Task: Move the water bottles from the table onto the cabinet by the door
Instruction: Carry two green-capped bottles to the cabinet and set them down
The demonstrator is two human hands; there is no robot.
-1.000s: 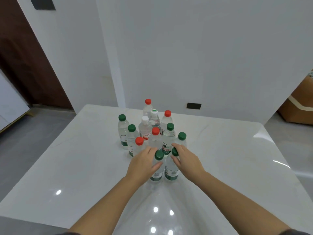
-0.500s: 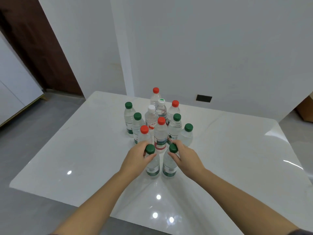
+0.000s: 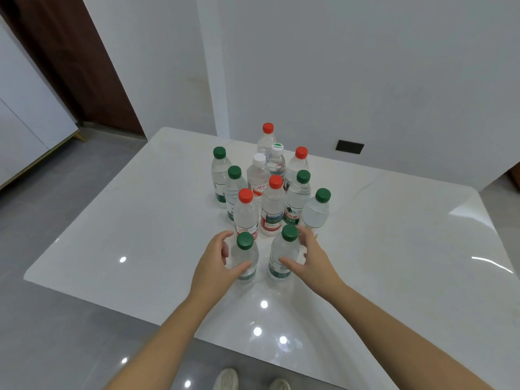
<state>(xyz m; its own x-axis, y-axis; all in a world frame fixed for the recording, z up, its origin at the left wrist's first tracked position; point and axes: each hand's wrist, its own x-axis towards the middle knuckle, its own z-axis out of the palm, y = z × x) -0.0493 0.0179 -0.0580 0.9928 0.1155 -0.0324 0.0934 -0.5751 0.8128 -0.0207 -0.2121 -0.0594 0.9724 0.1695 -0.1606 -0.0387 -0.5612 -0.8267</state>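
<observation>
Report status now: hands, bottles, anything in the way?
Left hand curled round front-left bottle. Right hand round front-right bottle. Both upright on table. Ten bottles packed close behind.

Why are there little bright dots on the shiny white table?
Head view: those dots are glare, probably ceiling lights mirrored in the glossy white tabletop; the wide lens makes the walls lean, yet the nearest-left green-capped clear plastic bottle and the nearest-right green-capped clear plastic bottle look sharp.

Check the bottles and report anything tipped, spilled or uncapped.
Nothing stands out. All the bottles stand upright and capped on the table, no spill visible. The left hand grips one near green-capped bottle, the right hand another.
</observation>
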